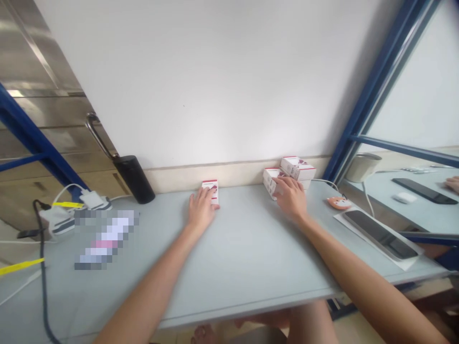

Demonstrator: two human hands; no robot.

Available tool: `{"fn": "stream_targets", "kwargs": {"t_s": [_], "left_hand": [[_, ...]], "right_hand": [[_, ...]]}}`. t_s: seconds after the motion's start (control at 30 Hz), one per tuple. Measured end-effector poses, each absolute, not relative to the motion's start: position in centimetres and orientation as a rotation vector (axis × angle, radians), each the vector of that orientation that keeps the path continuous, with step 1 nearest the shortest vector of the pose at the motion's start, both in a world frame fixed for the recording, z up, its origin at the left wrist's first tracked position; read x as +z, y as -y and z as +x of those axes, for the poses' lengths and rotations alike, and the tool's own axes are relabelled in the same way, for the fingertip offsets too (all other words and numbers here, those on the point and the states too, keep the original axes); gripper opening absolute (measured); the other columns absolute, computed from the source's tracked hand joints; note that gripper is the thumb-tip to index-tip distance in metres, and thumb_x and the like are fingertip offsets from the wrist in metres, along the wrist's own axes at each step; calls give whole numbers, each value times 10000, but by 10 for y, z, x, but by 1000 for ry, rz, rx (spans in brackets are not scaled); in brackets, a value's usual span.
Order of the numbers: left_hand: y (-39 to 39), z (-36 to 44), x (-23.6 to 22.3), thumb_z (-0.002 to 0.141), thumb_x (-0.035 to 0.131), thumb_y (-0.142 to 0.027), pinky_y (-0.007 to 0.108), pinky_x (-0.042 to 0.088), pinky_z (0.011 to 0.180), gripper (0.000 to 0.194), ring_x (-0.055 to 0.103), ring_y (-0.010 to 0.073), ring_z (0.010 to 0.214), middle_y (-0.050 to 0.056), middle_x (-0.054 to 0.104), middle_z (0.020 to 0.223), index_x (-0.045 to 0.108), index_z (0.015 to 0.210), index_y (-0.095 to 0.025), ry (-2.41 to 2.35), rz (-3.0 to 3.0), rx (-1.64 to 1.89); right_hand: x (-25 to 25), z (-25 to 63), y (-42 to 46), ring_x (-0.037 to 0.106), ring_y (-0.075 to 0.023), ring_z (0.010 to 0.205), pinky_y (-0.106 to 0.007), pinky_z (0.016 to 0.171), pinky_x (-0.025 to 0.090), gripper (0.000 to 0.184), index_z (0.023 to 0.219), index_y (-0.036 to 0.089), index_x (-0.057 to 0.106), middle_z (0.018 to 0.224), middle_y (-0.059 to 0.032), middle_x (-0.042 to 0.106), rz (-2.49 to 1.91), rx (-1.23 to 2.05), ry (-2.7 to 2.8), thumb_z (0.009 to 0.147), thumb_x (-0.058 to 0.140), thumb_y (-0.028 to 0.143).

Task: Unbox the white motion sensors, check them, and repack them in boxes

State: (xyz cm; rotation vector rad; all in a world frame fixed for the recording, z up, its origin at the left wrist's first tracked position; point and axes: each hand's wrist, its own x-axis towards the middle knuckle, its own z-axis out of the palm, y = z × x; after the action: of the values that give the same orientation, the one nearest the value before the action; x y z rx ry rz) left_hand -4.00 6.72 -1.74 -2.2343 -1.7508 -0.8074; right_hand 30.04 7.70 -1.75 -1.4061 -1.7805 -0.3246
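My left hand (201,206) rests over a small white box with red edges (210,183), which lies near the back of the table. Its fingers cover the box's left and lower part, and the thumb is at the right edge. Farther right, my right hand (291,195) has its fingers curled over a white-and-red box (268,180); the thumb is hidden. Right behind that hand, another white-and-red box (298,168) sits on top of a further box, partly hidden.
A black cylinder (134,180) stands at the back left, beside power strips with white chargers (92,199) and a dark cable (43,272). A pixelated item (107,239) lies on the left. On the right are an orange-and-white mouse (339,203) and a dark phone (380,234).
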Motion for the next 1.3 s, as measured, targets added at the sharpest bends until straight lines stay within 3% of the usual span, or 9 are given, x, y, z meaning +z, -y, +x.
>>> {"fn": "stream_targets", "kwargs": {"t_s": [0.23, 0.3, 0.4, 0.5, 0.57, 0.7, 0.9, 1.13, 1.3], "left_hand": [[-61, -31, -13, 930, 642, -244, 644, 224, 1285, 406, 366, 380, 1553, 144, 580, 1507, 657, 1335, -263, 1592, -2315, -974], [-55, -17, -13, 957, 655, -325, 630, 301, 1262, 407, 455, 367, 1499, 146, 614, 1456, 622, 1358, -264, 1517, -2445, -1324], [-43, 12, -16, 1033, 573, -462, 505, 572, 1037, 624, 693, 282, 1239, 159, 687, 1337, 315, 1566, -264, 1617, -2475, -1776], [-29, 30, -16, 1061, 513, -526, 427, 637, 886, 562, 764, 247, 1074, 118, 743, 1234, 293, 1527, -299, 1715, -2597, -2324], [-21, 32, -12, 998, 645, -527, 399, 637, 889, 592, 765, 242, 1063, 96, 742, 1240, 377, 1475, -301, 1721, -2620, -2346], [-11, 28, -2, 905, 774, -516, 393, 592, 1026, 589, 714, 260, 1208, 76, 697, 1362, 525, 1396, -308, 1673, -2673, -1989], [-4, 27, 2, 913, 767, -496, 376, 608, 1012, 665, 727, 253, 1207, 46, 668, 1453, 467, 1490, -352, 1639, -2650, -1623], [-7, 13, 6, 896, 818, -384, 324, 641, 879, 759, 788, 204, 997, 11, 756, 1276, 395, 1525, -365, 1190, -2681, -1462], [-12, 9, 11, 927, 775, -453, 332, 641, 814, 739, 788, 216, 957, 43, 761, 1237, 378, 1539, -333, 1021, -2653, -1294]], "right_hand": [[-7, 281, -74, 691, -316, 1198, -538, 1001, 580, 569, 1312, 215, 586, 1347, -153, 701, -1048, 596, 1139, 844, 777, 475], [-5, 273, -69, 720, -296, 1165, -524, 988, 604, 441, 1215, 222, 617, 1322, -137, 716, -948, 898, 1127, 908, 691, 529], [-4, 259, -56, 725, -280, 1182, -501, 1030, 596, 360, 1196, 218, 657, 1333, -130, 721, -771, 1456, 1241, 963, 591, 485], [-3, 244, -38, 735, -291, 1145, -498, 1016, 596, 395, 1224, 203, 653, 1343, -129, 715, -705, 1737, 1384, 869, 714, 366], [-1, 237, -29, 708, -297, 1194, -505, 1029, 584, 491, 1309, 222, 618, 1393, -118, 684, -734, 1680, 1523, 859, 758, 361], [4, 233, -20, 623, -269, 1312, -495, 1137, 509, 593, 1441, 289, 514, 1393, -97, 650, -778, 1164, 1622, 927, 754, 463], [12, 237, -19, 681, -246, 1149, -432, 1009, 581, 371, 1366, 299, 602, 1294, -88, 677, -796, 771, 1747, 1027, 630, 449], [12, 239, -14, 659, -255, 1173, -458, 986, 577, 255, 1310, 267, 559, 1344, -130, 648, -748, 423, 1960, 1074, 547, 364], [10, 240, -14, 693, -236, 1057, -409, 911, 580, 225, 1245, 251, 579, 1251, -115, 705, -739, 362, 1925, 1058, 586, 375]]}}
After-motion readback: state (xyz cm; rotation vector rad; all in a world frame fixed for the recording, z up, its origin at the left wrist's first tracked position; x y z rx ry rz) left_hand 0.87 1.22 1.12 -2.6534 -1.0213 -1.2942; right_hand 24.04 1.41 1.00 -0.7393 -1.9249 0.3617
